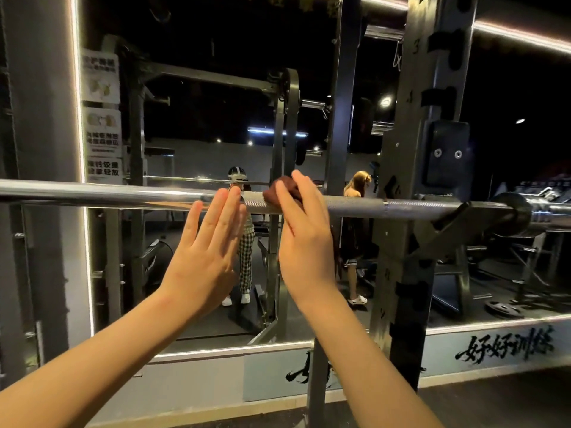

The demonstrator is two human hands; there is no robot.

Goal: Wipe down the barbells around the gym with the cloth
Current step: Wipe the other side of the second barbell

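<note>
A long silver barbell (108,196) runs across the view at chest height, resting on a black rack hook (463,219) at the right. My right hand (304,239) holds a dark brown cloth (279,196) against the bar's knurled middle, fingers curled over it. Just to its left, my left hand (207,254) is raised with straight fingers, the fingertips at the bar's front. Most of the cloth is hidden under my right fingers.
The black rack upright (432,88) stands right of my hands. Behind the bar a wall mirror (200,118) reflects racks and two people. A grey pillar (40,118) is at the left. A weight plate (503,310) lies on the floor in the reflection.
</note>
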